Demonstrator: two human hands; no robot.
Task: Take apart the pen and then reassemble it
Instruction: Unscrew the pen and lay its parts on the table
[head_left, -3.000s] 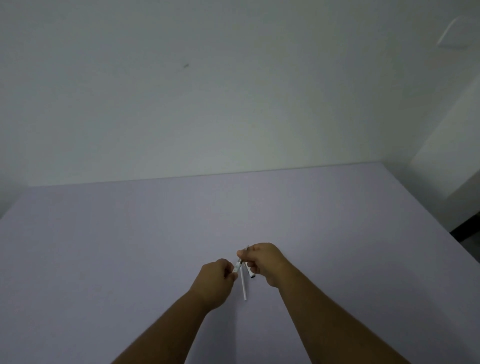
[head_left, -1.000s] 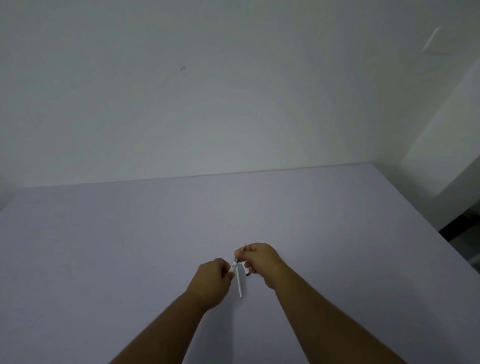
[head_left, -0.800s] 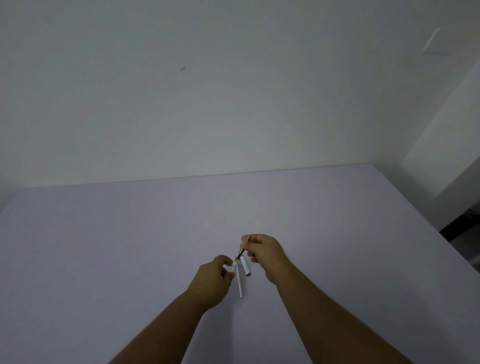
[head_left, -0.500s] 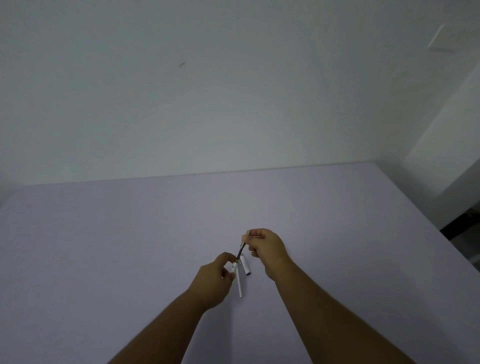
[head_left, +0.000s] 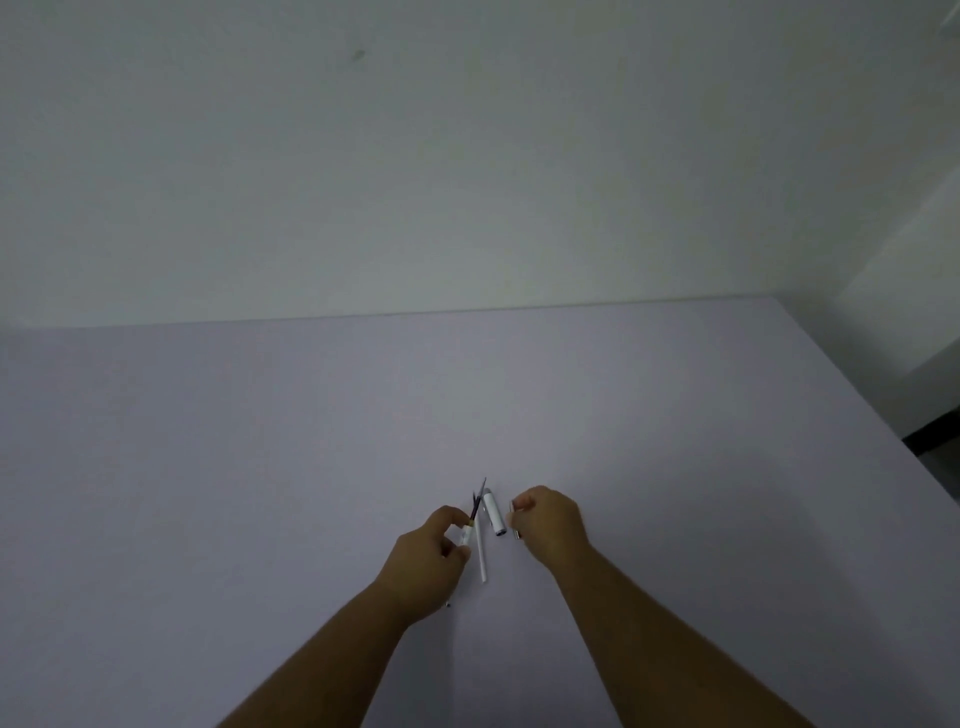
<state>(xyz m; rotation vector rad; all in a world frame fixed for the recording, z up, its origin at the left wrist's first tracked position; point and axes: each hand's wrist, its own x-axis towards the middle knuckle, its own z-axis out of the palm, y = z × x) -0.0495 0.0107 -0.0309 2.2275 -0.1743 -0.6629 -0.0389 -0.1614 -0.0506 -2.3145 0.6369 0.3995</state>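
My left hand (head_left: 428, 553) pinches a short white pen piece (head_left: 466, 535) with a thin dark refill (head_left: 474, 506) sticking up out of it. A slim white tube (head_left: 482, 556) lies on the table just right of that hand. Beside it lies a thicker white pen barrel (head_left: 493, 514) with a dark end. My right hand (head_left: 550, 525) hovers to the right of these parts with its fingers curled in. A small pale metal piece (head_left: 514, 505) shows at its fingertips; most of it is hidden.
The lilac table (head_left: 260, 467) spreads wide on all sides and meets a pale wall at the back. Its right edge (head_left: 883, 415) drops off toward a dark floor. A tiny dark bit (head_left: 448, 604) lies by my left wrist.
My right hand has let go of the refill's top end and moved right, away from the left hand. The refill now stands out of the piece in my left hand.
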